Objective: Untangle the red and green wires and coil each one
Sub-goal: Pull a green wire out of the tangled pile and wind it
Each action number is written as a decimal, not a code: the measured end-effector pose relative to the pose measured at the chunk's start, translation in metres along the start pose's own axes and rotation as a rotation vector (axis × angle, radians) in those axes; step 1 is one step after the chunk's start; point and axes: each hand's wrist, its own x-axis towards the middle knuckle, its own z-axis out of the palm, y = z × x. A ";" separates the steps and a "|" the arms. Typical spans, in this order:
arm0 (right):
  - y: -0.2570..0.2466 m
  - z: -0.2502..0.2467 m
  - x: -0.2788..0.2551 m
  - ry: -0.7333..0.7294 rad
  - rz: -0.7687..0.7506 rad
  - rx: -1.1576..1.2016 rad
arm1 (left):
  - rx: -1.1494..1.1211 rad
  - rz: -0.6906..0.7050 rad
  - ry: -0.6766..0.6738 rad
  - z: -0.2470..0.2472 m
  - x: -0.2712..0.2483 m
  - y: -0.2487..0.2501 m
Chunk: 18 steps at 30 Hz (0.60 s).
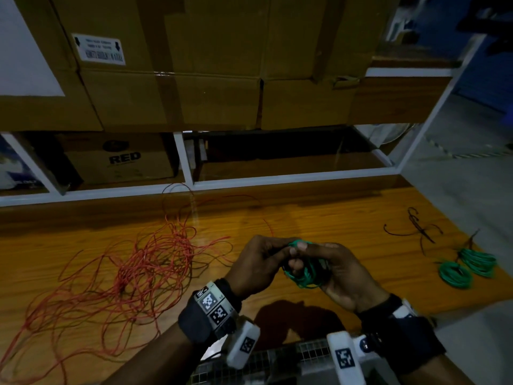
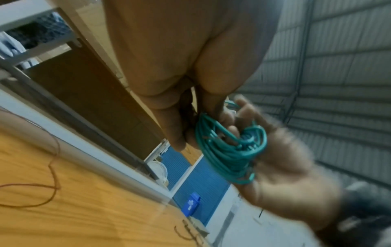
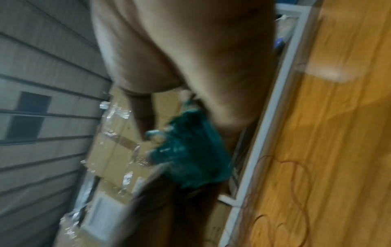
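Both hands, left hand [image 1: 256,266] and right hand [image 1: 337,269], grip a green wire coil [image 1: 305,273] above the surface's near edge. Step looks like finishing the green coil; next, tuck its end. Red wire [image 1: 133,273] lies loose, uncoiled, toward the surface's left edge.

Loose wire tangle [image 1: 122,276] left on table [image 1: 305,218], two coils [image 1: 469,266] right

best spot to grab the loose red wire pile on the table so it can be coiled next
Probably not the dense knot of the red wire. Take a single outlying strand near the table's back edge, pinching from above: it lies flat and apart, so it should lift free. Both hands, left hand and right hand, currently hold the green coil.
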 end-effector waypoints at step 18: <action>0.020 0.018 0.005 0.257 -0.079 -0.361 | 0.206 -0.058 -0.102 -0.043 0.004 -0.016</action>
